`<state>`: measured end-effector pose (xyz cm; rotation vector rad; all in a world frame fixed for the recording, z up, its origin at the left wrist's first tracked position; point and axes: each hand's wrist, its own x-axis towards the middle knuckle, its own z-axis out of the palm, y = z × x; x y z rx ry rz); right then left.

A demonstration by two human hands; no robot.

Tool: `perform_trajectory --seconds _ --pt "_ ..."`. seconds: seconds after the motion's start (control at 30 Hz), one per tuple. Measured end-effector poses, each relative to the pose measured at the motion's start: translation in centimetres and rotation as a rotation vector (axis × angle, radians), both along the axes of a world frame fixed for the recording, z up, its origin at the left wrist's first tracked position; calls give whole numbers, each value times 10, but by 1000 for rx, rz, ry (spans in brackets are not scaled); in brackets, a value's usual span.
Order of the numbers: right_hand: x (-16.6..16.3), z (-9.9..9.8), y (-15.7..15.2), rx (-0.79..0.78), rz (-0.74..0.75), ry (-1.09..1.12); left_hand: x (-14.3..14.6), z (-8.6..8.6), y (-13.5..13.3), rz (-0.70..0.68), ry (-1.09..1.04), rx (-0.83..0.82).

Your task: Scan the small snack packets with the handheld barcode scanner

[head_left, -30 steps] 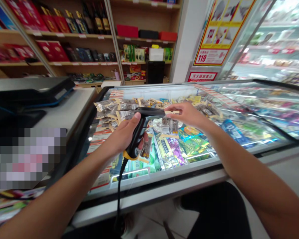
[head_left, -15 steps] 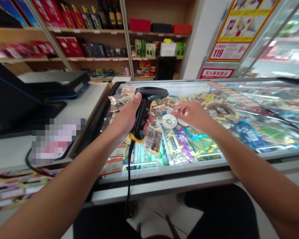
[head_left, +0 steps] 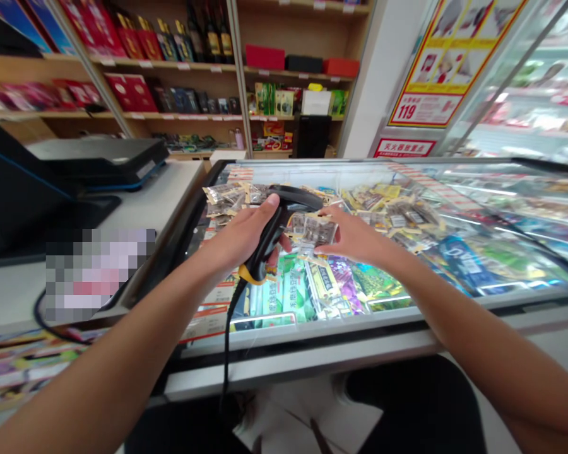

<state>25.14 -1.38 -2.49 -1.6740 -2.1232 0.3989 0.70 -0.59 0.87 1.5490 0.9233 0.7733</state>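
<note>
"What's around us, biggest first?"

"The freezer [head_left: 312, 361], spread across the middle and right, with bright bags [head_left: 296, 293] showing in its near part. The counter [head_left: 151, 205] stands to its left."

"And our hands?"

"Our left hand [head_left: 243, 234] is wrapped round the grip of the scanner [head_left: 275, 230], whose head points right. We'd keep that wrist quiet and let the other hand make the small corrections. The cord [head_left: 227, 334] hangs from the grip over the freezer's near edge, so we'd best leave it slack."

"The right?"

"Our right hand [head_left: 357, 236] is curled narrow, holding the packet [head_left: 319, 231] by its right end, with a digit towards the far edge and another at the near one."

"Where is the packet exactly?"

"Above the left half of the freezer, just right of the scanner's grip and on the near side of its head. Whether they touch, we can't tell."

"How do we handle it well?"

"Lightly, we judge: the wrapper looks likely to crumple, so we'd keep it stretched flat, tilt it by small turns and leave its face uncovered. Any print there is too small for us to read."
</note>
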Motion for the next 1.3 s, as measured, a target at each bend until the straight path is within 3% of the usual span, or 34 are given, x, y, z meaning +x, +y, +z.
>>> perform_trajectory --seconds 0.17,0.4,0.6,0.77,1.07,1.3 --pt "17 0 6 136 -62 -71 3 -2 -5 -33 28 -38" --pt "18 -5 8 151 -59 -120 6 -8 -5 -15 -47 -30" --pt "36 -2 11 103 -71 -253 4 -4 -6 -7 10 -4" --pt "71 4 15 -88 -286 -443 4 -2 -5 32 -12 2" --pt "63 -20 32 -26 -310 -351 4 -2 -5 32 -21 0" --pt "105 -20 44 -137 -479 -513 3 0 -1 46 -71 1"
